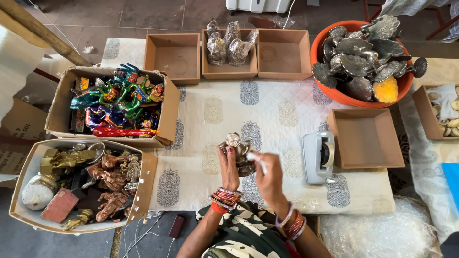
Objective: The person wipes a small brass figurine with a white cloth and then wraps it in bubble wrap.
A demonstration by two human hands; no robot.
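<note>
While the left hand (pixel 229 165) grips a small dark metal figurine (pixel 239 154) at the centre of the frame above the white quilted printed cloth (pixel 277 119), the right hand (pixel 268 177) pinches a blurred white strip (pixel 257 160) against it, left of the grey tape dispenser (pixel 319 156).

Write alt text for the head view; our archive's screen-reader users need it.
A person's left hand holds a small silvery metal figurine over a quilted printed cloth, while the right hand pinches something white and blurred beside it. Around them sit a tape dispenser, cardboard boxes of figurines, and an orange tub of metal pieces.
</note>
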